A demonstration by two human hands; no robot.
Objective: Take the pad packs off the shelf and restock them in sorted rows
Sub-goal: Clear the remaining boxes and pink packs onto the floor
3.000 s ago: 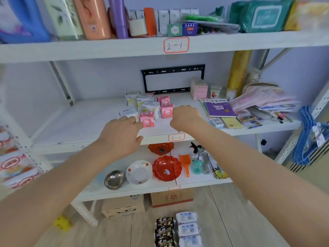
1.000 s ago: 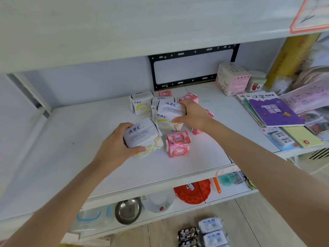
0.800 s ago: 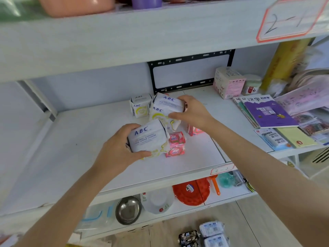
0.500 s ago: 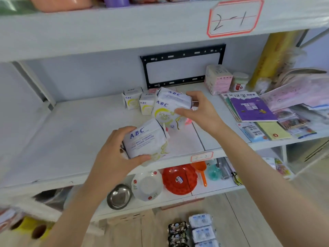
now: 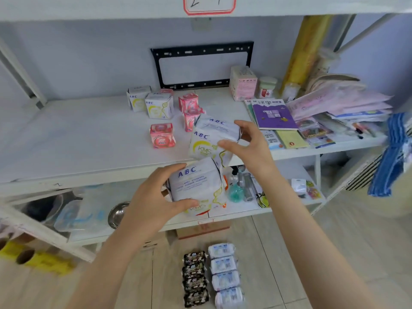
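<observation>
Two white pad packs are in the person's hands, both lifted off the middle shelf [image 5: 66, 139]. The left hand [image 5: 153, 197] wraps around one white pack [image 5: 194, 186] with blue "ABC" lettering, thumb on its lower edge and fingers over its top left corner, holding it in front of the shelf's front edge. The right hand [image 5: 247, 146] grips a second white pack [image 5: 210, 139], fingers closed on its right side, and holds it tilted just above the first; the two packs look very close, though I cannot tell if they touch.

On the shelf behind them, two more white packs [image 5: 149, 104] stand upright side by side near the back wall. Three pink packs remain as well: one [image 5: 162, 139] sits alone nearer the front, and two others [image 5: 190, 110] stand one behind the other just left of the raised pack.

A black metal bracket [image 5: 201, 65] leans against the wall. To the right lie a pink box [image 5: 243, 83], a purple booklet [image 5: 275, 113] and a heap of pink and white papers. Down on the wooden floor [image 5: 289, 253], wrapped packs are lined up in two rows, dark ones [image 5: 195, 278] on the left and pale ones [image 5: 225, 277] on the right.
</observation>
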